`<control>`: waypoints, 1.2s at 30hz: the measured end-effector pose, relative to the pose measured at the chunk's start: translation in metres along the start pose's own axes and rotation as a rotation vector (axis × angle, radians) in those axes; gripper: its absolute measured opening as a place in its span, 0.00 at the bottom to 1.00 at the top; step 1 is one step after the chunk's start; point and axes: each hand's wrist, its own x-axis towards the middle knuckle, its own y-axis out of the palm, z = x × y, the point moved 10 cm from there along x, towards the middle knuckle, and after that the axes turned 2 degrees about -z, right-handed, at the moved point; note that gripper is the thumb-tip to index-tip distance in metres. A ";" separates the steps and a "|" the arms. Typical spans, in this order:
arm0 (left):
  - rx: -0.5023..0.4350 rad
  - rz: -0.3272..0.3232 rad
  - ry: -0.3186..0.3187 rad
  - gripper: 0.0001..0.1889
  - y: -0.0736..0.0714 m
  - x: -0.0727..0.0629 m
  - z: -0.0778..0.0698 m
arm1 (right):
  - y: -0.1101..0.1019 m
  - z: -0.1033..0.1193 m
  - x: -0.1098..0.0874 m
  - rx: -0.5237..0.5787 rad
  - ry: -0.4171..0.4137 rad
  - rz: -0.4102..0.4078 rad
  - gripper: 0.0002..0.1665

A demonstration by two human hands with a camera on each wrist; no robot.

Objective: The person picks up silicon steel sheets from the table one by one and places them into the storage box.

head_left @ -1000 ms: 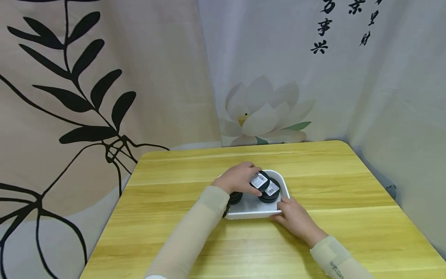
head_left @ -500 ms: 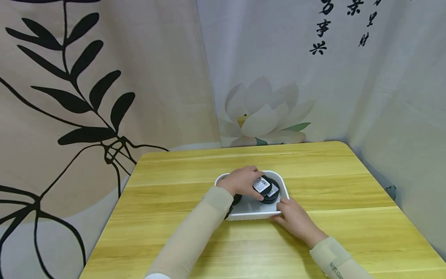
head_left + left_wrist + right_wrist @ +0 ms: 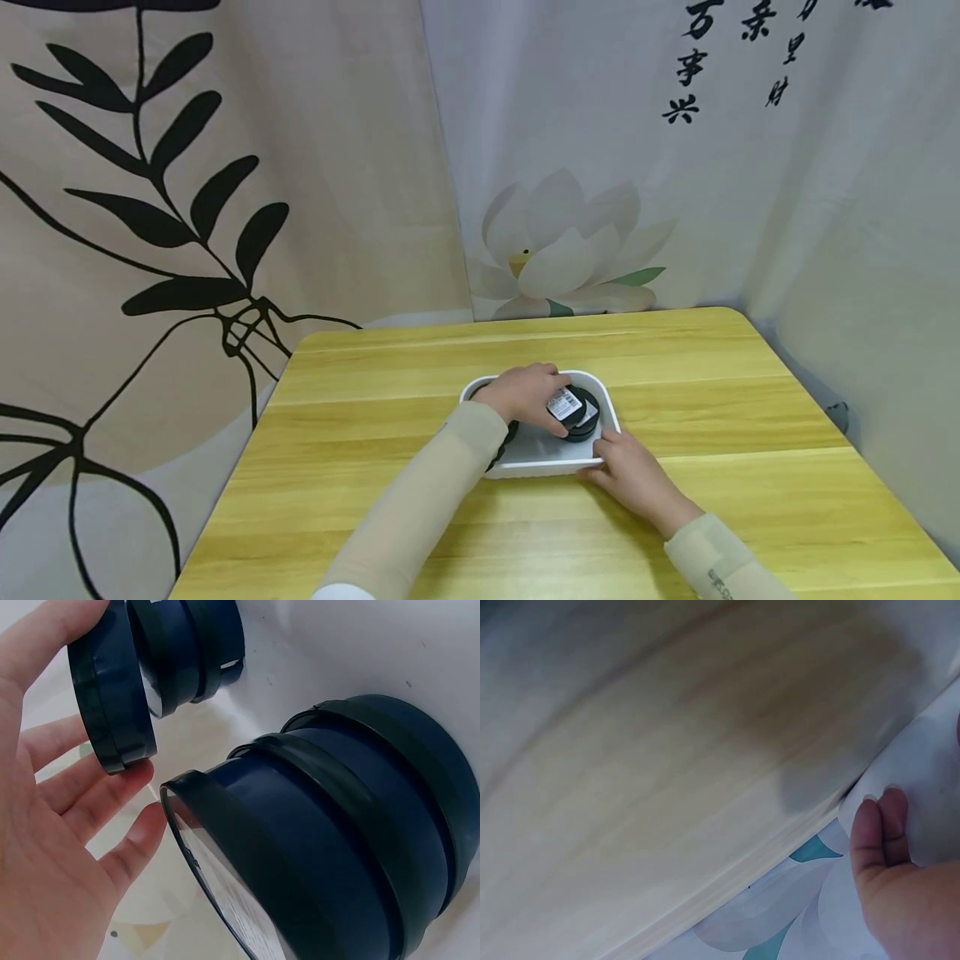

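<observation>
My left hand [image 3: 521,396] reaches into a white tray [image 3: 540,472] and holds a flat round black container [image 3: 566,405] with a white barcode label. In the left wrist view the thumb and fingers grip the held container [image 3: 112,690] by its edge. It is tilted just over a short stack of similar containers [image 3: 184,649], whose label partly shows. Another stack of round containers [image 3: 322,825] stands beside the hand, mostly hidden under the forearm in the head view. My right hand [image 3: 633,479] pinches the tray's front right corner; the right wrist view shows its curled fingers.
The tray sits on a yellow wood-grain table [image 3: 375,400], around its middle. Behind the table hang curtains [image 3: 360,167] printed with leaves, a lotus and dark characters. The table's right edge runs along a pale curtain.
My left hand has moved slightly right and down with the held container, bringing it closer over the right-hand stack. My right hand stays on the tray's corner. The head view has tilted slightly.
</observation>
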 end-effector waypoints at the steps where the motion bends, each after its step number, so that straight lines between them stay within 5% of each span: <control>1: -0.002 0.002 -0.001 0.47 0.001 0.001 0.000 | 0.000 0.000 0.000 0.000 -0.003 -0.001 0.16; 36: -0.020 0.043 0.033 0.47 0.008 0.019 -0.011 | 0.004 -0.002 0.001 0.001 0.013 0.041 0.16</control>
